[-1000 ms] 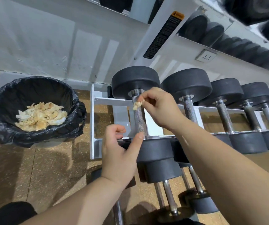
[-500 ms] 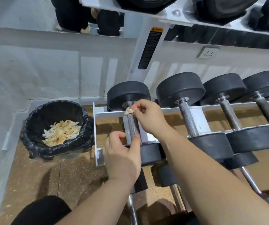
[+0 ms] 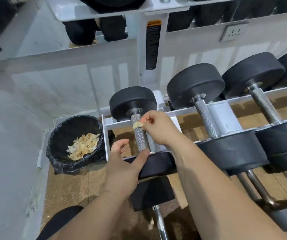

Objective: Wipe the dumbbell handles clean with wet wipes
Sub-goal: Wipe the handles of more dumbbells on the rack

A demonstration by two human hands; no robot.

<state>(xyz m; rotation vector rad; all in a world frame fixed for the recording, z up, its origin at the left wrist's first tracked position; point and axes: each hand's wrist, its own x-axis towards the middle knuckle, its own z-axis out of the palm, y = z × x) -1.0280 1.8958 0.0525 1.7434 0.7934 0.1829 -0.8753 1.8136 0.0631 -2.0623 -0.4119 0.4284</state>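
Observation:
The leftmost dumbbell [image 3: 141, 137] lies on the white rack [image 3: 118, 124], with a knurled steel handle between black round heads. My right hand [image 3: 158, 129] pinches a small, crumpled, yellowed wipe [image 3: 137, 124] against the upper part of that handle. My left hand [image 3: 123, 163] rests at the handle's lower end, thumb against the near black head [image 3: 158, 163], fingers loosely curled and holding nothing.
A bin lined with a black bag [image 3: 75, 144] stands on the floor left of the rack, holding several used wipes [image 3: 82, 146]. More dumbbells [image 3: 206, 118] fill the rack to the right, with others on a lower tier [image 3: 152, 194]. A white wall lies behind.
The camera has tilted up and pulled back, so the rack sits lower in view. My right hand with the wipe has slid slightly down the handle. My left hand stays at the handle's near end.

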